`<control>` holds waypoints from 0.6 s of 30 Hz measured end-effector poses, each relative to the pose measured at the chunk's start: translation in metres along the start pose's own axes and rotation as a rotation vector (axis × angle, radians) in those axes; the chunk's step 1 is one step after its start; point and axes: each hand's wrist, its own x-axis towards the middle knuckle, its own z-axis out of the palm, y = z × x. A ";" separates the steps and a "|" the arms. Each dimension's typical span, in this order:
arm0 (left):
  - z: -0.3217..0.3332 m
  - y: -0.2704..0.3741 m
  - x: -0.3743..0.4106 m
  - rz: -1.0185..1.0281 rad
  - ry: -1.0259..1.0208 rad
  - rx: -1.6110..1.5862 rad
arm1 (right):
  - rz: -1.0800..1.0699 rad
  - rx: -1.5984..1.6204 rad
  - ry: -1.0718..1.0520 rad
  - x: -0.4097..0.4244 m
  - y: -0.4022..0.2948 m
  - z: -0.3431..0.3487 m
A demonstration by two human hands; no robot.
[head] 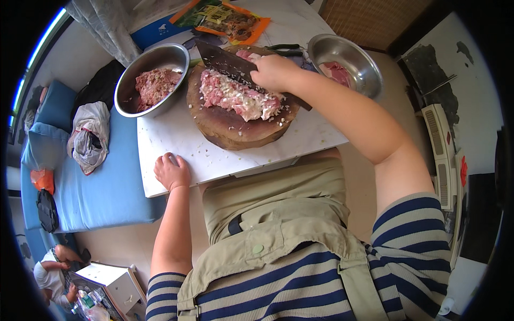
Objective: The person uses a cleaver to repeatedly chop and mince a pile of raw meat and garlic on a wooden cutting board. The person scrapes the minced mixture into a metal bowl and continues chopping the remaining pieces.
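Observation:
My right hand (276, 73) grips a cleaver (227, 64) near its handle. The broad dark blade, flecked with white bits, is at the far side of a mound of chopped pink and white meat (237, 98). That meat lies on a thick round wooden chopping block (241, 134), with more meat (247, 55) behind the blade. My left hand (172, 171) rests at the near left edge of the white table (160, 140), away from the block; whether something small is under its fingers is unclear. Minced meat (154, 86) fills part of a steel bowl (124, 105) left of the block.
Right of the block, another steel bowl (371, 70) holds a piece of raw meat (338, 73). Black-handled pliers or scissors (287, 50) lie behind the block, near an orange food packet (229, 20). A blue sofa (108, 192) stands left; a seated person (54, 277) is at lower left.

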 end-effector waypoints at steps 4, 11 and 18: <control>0.000 -0.004 -0.002 0.004 0.008 -0.002 | 0.188 0.563 0.054 -0.014 0.007 -0.032; 0.000 0.000 0.000 0.021 0.004 -0.007 | 0.298 0.303 0.097 -0.012 0.040 0.004; 0.004 -0.005 -0.005 0.012 0.027 -0.003 | 0.357 0.399 0.040 -0.029 0.002 -0.029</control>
